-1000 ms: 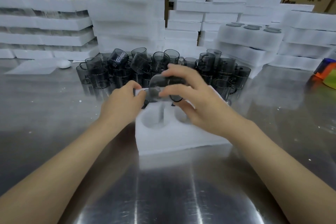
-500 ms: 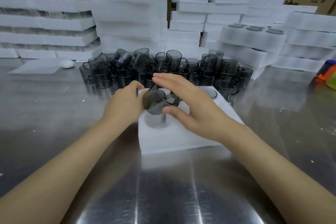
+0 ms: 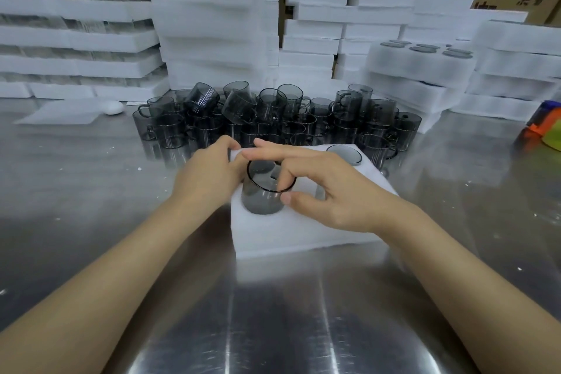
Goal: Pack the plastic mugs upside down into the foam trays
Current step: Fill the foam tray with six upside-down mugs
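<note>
A white foam tray [image 3: 303, 234] lies on the steel table in front of me. A smoky grey plastic mug [image 3: 261, 200] stands upside down, partly sunk into the tray's near-left hole. My right hand [image 3: 328, 191] grips it, thumb on its near side and fingers over its base. My left hand [image 3: 206, 179] holds the tray's far-left corner, right beside the mug. Another upside-down mug [image 3: 344, 155] sits flush in the far-right hole. Behind the tray stands a pile of several loose grey mugs [image 3: 273, 118].
Tall stacks of white foam trays [image 3: 209, 24] fill the back. At the right, a stack of packed trays [image 3: 419, 64] shows mug bases on top. A small white object [image 3: 113, 107] lies at the left and an orange and green item [image 3: 543, 127] at the right edge.
The mug was held tilted above the tray in both hands; it has been turned upside down and lowered into the near-left hole. My left hand has shifted to the tray's corner.
</note>
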